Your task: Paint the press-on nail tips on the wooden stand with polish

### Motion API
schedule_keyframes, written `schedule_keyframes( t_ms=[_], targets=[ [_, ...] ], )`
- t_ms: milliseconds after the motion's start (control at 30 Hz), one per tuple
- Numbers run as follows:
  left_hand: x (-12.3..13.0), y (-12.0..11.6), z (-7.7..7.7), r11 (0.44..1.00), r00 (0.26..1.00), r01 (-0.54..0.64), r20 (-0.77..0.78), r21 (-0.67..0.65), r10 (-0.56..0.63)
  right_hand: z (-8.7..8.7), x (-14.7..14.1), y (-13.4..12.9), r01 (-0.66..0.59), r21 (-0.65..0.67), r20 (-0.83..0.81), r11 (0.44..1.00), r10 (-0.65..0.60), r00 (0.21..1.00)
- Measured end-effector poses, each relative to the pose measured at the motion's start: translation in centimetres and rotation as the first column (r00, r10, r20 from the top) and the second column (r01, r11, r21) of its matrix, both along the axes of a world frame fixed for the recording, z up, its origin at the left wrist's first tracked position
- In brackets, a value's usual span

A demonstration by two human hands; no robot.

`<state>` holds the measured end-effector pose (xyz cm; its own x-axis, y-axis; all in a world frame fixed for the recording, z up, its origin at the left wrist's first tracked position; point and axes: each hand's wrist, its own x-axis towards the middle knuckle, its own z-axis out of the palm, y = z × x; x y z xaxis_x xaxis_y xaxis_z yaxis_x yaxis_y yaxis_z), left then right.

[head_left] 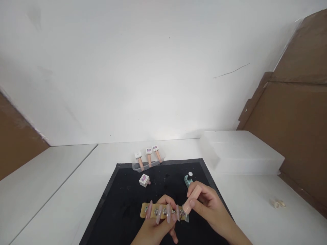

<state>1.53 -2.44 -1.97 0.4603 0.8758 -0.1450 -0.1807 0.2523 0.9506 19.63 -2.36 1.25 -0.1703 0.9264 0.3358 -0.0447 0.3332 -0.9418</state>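
Note:
My left hand (159, 228) grips a tan nail stand (143, 210) from below and behind. Several long, pale pink false nails (168, 213) stand in a row along it. Between the thumb and fingers of my right hand (208, 206) is a pink nail polish cap (193, 198), tilted with its lower end at the rightmost nail. Whether a brush touches that nail is hard to make out. A small white polish bottle (144, 180) with a short pinkish neck lies farther back on the black mat (122, 204).
A teal bottle (188, 180) with a dark, white-topped cap stands just beyond my right hand. Three white bottles with pink caps lie in a clear tray (138, 169) at the mat's back edge. To the right are a translucent white box (245, 156) and small cream-coloured pieces (278, 203).

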Motion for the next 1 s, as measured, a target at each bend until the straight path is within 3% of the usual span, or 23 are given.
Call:
schedule_keyframes(
  t_ms=[233, 633, 1000],
  targets=[
    [0.1, 0.1, -0.5, 1.0, 1.0, 0.01, -0.005, 0.023, -0.009, -0.4, -0.1, 0.1, 0.062, 0.084, 0.059, 0.995, -0.067, 0.996],
    [-0.3, 0.2, -0.7, 0.994, 0.989, 0.102, -0.113, 0.03, -0.098, -0.6, -0.4, -0.1, 0.036, 0.044, 0.065, 0.998, -0.039, 0.997],
    [-0.4, 0.0, -1.4, 0.991, 0.988, 0.131, -0.091, 0.025, -0.128, -1.0, -0.4, 0.2, 0.156, 0.1, 0.111, 0.983, -0.167, 0.98]
  ],
)
